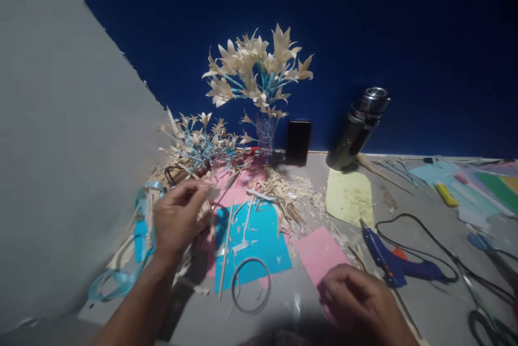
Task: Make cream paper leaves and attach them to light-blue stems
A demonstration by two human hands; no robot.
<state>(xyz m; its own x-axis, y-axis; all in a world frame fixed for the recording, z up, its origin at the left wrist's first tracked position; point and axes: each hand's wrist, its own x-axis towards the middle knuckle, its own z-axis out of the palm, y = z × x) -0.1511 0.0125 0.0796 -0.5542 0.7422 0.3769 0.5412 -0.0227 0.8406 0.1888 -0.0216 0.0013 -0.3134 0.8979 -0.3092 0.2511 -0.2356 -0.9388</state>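
My left hand [176, 222] is raised over the left side of the table, thumb and forefinger pinched. At its fingertips shows a small pale piece [213, 192], too blurred to name. Just right of it lies a blue sheet [263, 227] with thin strips, a thin stick [225, 251] and a ring-shaped roll of tape [251, 285] at its front edge. My right hand [360, 297] is low over a pink paper [321, 254], fingers curled together; whatever they may hold is hidden. A blue glue gun [386, 259] lies beside that hand.
Pale handmade flowers [259, 65] stand in a clear vase [265, 133], with more flowers [206, 138] to its left. A phone [298, 143] and a tilted-looking flask [356, 130] are by the blue wall. Scissors [485, 324], yellow paper [348, 195], shavings [287, 195] and light-blue ribbon [117, 284] lie around.
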